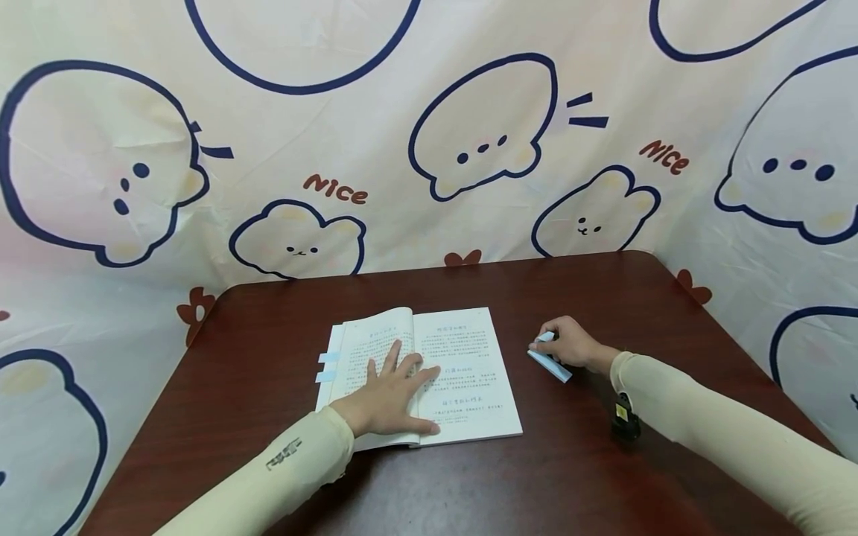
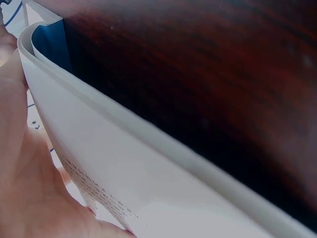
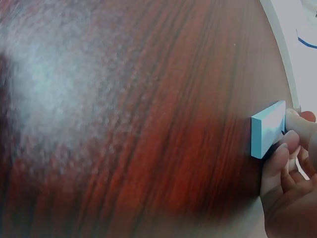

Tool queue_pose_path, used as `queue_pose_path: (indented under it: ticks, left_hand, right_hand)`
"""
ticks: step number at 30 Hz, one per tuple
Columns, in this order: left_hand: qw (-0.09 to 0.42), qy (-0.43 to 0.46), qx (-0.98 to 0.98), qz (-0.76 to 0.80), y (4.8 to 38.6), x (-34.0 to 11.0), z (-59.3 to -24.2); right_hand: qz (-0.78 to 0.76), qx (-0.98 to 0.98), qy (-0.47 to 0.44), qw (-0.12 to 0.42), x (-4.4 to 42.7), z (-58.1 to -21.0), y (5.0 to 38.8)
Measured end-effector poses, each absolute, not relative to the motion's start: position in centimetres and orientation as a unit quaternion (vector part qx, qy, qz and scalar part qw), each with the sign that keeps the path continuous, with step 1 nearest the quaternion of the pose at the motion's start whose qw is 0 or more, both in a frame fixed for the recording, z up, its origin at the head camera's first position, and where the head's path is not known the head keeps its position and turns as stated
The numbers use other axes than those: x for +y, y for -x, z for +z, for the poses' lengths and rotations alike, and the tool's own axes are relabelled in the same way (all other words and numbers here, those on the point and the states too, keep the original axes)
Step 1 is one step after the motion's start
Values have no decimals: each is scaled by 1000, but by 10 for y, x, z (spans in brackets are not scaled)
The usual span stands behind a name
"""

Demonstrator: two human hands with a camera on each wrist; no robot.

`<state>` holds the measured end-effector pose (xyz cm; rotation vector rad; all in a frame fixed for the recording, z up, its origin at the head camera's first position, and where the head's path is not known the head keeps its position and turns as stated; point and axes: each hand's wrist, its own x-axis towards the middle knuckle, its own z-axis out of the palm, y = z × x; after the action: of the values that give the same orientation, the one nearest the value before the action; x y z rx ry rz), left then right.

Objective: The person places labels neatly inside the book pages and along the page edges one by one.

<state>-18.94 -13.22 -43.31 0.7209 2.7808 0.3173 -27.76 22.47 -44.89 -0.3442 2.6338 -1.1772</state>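
An open book [image 1: 462, 372] with printed pages lies on the table, two light blue tabs [image 1: 326, 367] sticking out of its left edge. Across the book's middle rests the left hand [image 1: 385, 398], fingers spread over both pages. To the right of the book, the right hand [image 1: 570, 344] pinches a light blue pad [image 1: 551, 366] of sticky-note-like slips at the tabletop. In the right wrist view the block-shaped pad [image 3: 267, 130] is beside the fingertips of the right hand [image 3: 292, 168]. The left wrist view has the left hand [image 2: 39, 183] along the curved pages [image 2: 124, 158].
The dark red-brown table [image 1: 268, 320] reaches back to a cloth backdrop [image 1: 389, 149] with cartoon bears and flowers. A small black device [image 1: 625, 418] with a yellow mark hangs under the right wrist.
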Motion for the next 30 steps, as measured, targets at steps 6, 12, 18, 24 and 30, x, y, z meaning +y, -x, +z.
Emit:
queue_pose_path:
  ticks: [6,12,18,24,30]
  left_hand:
    - [127,-248,954,109,189,-132,-433]
    - [128,-249,954,106,190,-133,-433]
    - [126,-251,955,100,191,-133,-433]
    - [124,-252,955,99,191,-133,-433]
    - [125,-254,954,96,190,-133,-434]
  right_hand:
    - [-339,921,168,91,223,-448,276]
    - [-311,918,203,137,222,-438,278]
    - [-278,920,201,191,219,-424,280]
    - [-252,927,202,192,216,-418,278]
    - [-216,932,211,198,215,-416,277]
